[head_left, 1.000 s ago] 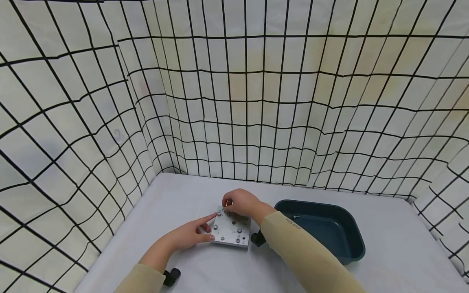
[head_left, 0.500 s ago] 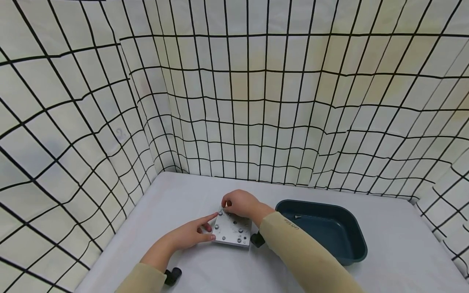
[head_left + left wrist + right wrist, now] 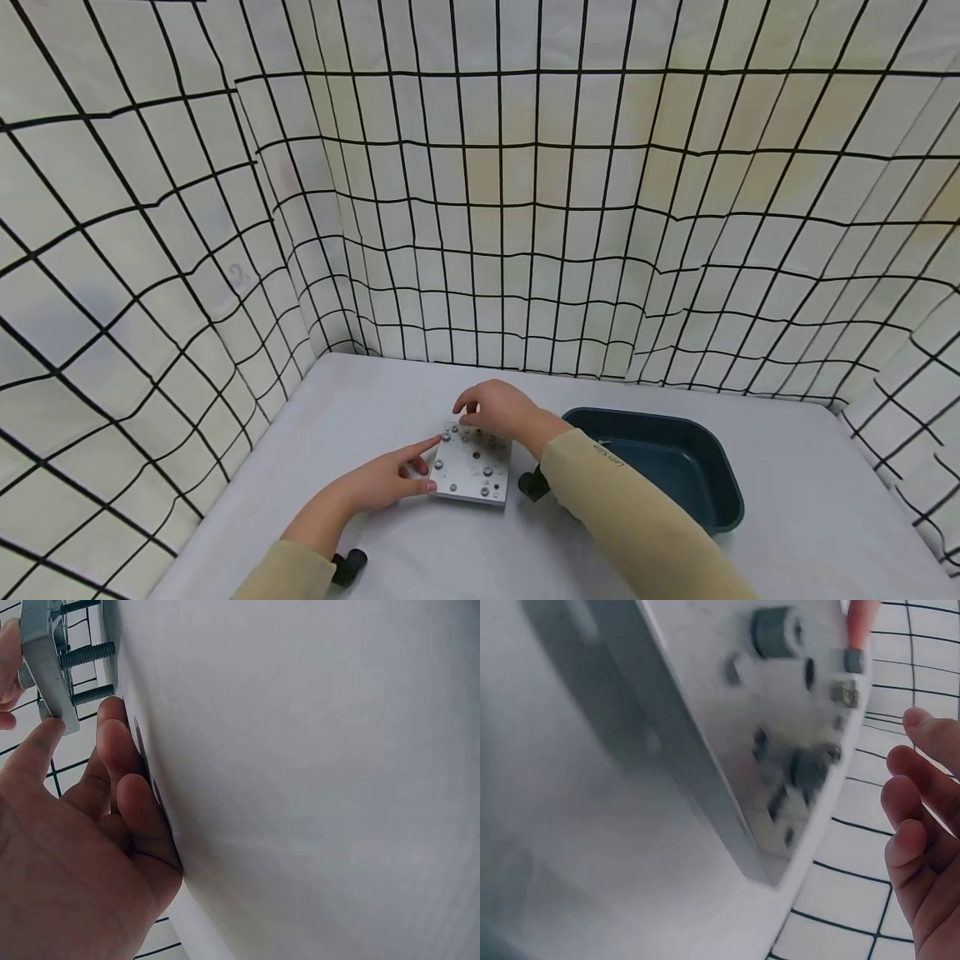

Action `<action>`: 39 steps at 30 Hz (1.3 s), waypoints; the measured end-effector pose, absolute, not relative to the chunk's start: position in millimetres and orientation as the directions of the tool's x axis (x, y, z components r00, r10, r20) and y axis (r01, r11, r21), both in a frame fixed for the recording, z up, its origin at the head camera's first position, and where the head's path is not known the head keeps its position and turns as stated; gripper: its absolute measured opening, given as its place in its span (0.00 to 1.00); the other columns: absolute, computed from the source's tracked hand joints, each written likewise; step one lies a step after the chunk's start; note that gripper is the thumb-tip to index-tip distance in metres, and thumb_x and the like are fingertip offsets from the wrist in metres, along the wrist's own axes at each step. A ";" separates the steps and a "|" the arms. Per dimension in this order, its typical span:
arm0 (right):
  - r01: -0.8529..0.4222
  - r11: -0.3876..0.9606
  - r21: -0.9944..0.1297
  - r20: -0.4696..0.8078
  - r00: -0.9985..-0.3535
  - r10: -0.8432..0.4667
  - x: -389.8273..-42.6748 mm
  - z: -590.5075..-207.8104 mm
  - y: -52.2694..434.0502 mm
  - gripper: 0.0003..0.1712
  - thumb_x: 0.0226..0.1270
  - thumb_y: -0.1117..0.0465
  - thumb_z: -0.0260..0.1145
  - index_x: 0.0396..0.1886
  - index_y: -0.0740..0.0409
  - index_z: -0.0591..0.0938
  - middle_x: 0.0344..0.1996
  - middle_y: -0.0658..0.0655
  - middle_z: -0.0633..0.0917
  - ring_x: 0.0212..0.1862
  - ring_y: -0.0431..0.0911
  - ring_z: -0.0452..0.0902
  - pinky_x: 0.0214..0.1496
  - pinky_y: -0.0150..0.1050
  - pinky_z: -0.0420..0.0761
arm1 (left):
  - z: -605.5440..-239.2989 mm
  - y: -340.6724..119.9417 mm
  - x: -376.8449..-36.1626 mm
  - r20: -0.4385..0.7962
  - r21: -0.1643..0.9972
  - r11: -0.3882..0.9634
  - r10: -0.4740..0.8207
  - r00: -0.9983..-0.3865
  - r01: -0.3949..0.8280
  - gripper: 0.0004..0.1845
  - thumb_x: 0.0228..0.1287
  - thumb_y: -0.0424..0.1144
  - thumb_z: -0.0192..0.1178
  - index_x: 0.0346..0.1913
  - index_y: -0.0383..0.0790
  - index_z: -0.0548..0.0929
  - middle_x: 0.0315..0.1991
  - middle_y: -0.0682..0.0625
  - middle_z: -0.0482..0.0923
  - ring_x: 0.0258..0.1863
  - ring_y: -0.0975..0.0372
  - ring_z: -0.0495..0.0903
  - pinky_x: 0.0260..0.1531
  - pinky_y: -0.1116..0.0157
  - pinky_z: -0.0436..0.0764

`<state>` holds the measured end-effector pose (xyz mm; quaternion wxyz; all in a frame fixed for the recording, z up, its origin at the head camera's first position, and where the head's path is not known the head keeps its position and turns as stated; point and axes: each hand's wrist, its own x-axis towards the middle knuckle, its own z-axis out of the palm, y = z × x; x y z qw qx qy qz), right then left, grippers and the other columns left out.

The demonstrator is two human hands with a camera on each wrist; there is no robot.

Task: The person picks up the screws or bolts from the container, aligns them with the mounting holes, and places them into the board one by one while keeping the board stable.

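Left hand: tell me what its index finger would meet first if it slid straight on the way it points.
The left hand already has its fingertips at the metal plate; its near edge comes first, probably with no gap.

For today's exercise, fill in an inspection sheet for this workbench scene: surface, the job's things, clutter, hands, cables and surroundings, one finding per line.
Surface: white tabletop, bare where it shows.
Job's things: square metal plate with bolts and holes lies flat, standing off the table on bolt shanks that poke out beneath.
Clutter: dark teal tray right of the plate; whether anything lies in it cannot be told.
Hands: left hand touches the plate's left edge with straight index finger and thumb; right hand hovers over the plate's far edge, fingers loosely curled, holding nothing visible.
Cables: nothing seen.
Surroundings: cream cloth walls with black grid on three sides.
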<state>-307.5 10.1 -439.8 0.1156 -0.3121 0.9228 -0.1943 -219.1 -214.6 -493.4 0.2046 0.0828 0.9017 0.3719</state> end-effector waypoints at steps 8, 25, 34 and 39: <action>-0.550 0.700 -0.456 -0.027 -0.778 -0.628 -310.6 -426.1 43.4 0.12 0.69 0.53 0.68 0.50 0.44 0.87 0.36 0.41 0.84 0.38 0.37 0.76 0.42 0.35 0.76 | -495.8 -214.9 -220.0 -0.304 0.700 0.715 0.289 -0.908 -0.006 0.43 0.58 0.56 0.70 0.76 0.59 0.63 0.48 0.53 0.73 0.37 0.60 0.73 0.36 0.61 0.72; -0.539 0.707 -0.457 0.024 -0.802 -0.596 -291.3 -421.4 188.2 0.11 0.70 0.53 0.67 0.49 0.44 0.88 0.47 0.42 0.85 0.49 0.41 0.80 0.50 0.43 0.78 | -493.3 -213.2 -218.0 -0.282 0.701 0.713 0.290 -0.915 0.011 0.44 0.58 0.54 0.70 0.76 0.56 0.63 0.47 0.52 0.74 0.37 0.60 0.73 0.35 0.60 0.72; -0.537 0.711 -0.454 0.033 -0.808 -0.589 -285.7 -433.8 233.2 0.12 0.69 0.56 0.68 0.49 0.51 0.88 0.46 0.45 0.85 0.48 0.43 0.81 0.48 0.43 0.79 | -494.6 -211.3 -218.6 -0.280 0.698 0.716 0.289 -0.916 0.012 0.44 0.57 0.55 0.71 0.76 0.56 0.63 0.48 0.52 0.74 0.37 0.60 0.73 0.36 0.60 0.72; -0.577 0.723 -0.380 -0.018 -0.777 -0.629 -291.0 -437.5 230.6 0.12 0.70 0.57 0.67 0.50 0.52 0.87 0.47 0.47 0.86 0.51 0.45 0.81 0.52 0.45 0.79 | -495.5 -211.6 -219.4 -0.287 0.699 0.716 0.289 -0.913 0.007 0.44 0.57 0.56 0.70 0.76 0.56 0.63 0.48 0.53 0.74 0.37 0.60 0.73 0.36 0.61 0.72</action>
